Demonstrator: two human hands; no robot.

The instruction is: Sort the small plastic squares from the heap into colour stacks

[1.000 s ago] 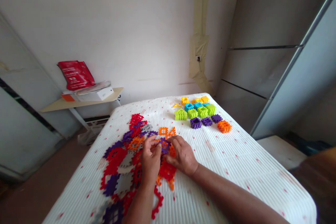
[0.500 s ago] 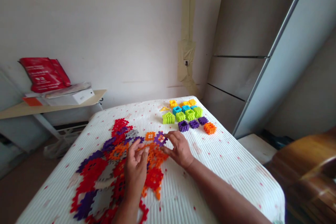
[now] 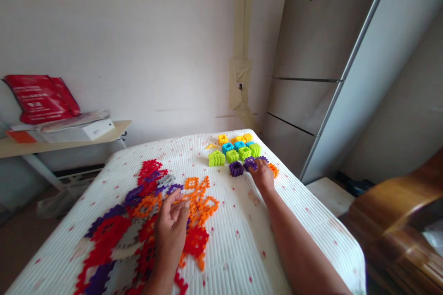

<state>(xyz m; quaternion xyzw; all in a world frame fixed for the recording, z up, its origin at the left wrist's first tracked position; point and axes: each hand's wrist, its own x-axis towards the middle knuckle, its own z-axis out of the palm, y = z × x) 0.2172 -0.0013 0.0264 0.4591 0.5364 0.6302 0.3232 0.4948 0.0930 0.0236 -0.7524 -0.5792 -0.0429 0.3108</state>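
My right hand reaches to the far right of the table, its fingers closed on a purple interlocking square piece at the middle purple stack. The fingers partly cover that stack and the purple pieces behind it. Another purple stack stands just left of it, and an orange stack is half hidden behind the hand. My left hand hovers over the loose pile with curled fingers. Orange shows between its thumb and fingertips; whether that is a held piece or the orange pieces behind is unclear.
Loose red pieces, purple and grey ones spread over the table's left side. Green stacks, blue stacks and yellow stacks stand in rows at the back right. A refrigerator stands beyond the table's right edge.
My right hand has taken the purple square piece from the loose pile and carried it right to the purple stacks. The left hand stays over the pile. The view has turned slightly right.
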